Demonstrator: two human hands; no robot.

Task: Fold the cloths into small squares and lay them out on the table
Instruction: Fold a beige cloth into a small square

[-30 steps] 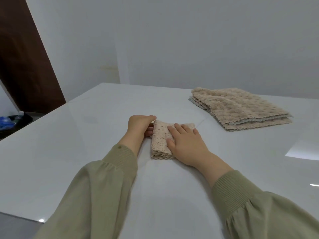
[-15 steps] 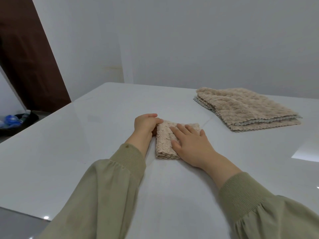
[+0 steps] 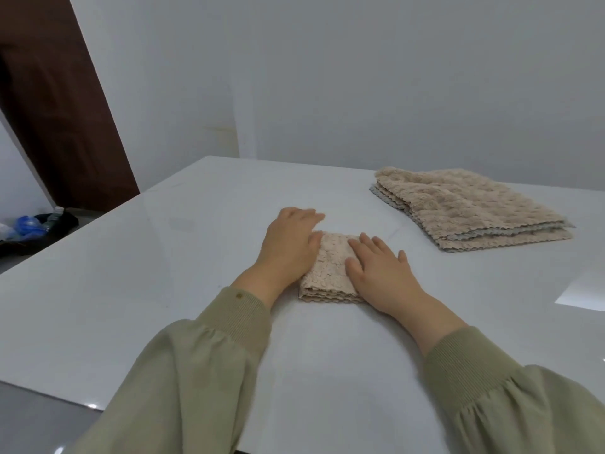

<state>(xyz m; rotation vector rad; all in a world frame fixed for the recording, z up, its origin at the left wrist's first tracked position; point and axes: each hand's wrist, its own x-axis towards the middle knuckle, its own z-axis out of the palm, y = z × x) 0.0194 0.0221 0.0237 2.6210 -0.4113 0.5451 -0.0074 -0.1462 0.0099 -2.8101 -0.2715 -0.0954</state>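
A small folded beige cloth (image 3: pixel 327 273) lies on the white table (image 3: pixel 163 273) in front of me, several layers thick at its near edge. My left hand (image 3: pixel 289 244) lies flat against the cloth's left side with fingers stretched forward. Flat on the right half of the cloth, fingers spread, my right hand (image 3: pixel 379 273) presses it down. A stack of larger beige cloths (image 3: pixel 471 208) sits at the back right of the table, well apart from both hands.
The table's left edge runs diagonally from the near left to the far corner. A white wall stands behind the table. A dark brown door (image 3: pixel 55 109) and a dark bag with blue items (image 3: pixel 36 227) on the floor are at the left.
My left hand has gone from curled at the cloth's left edge to flat with straight fingers. My right hand has shifted slightly right on the cloth and spread out.
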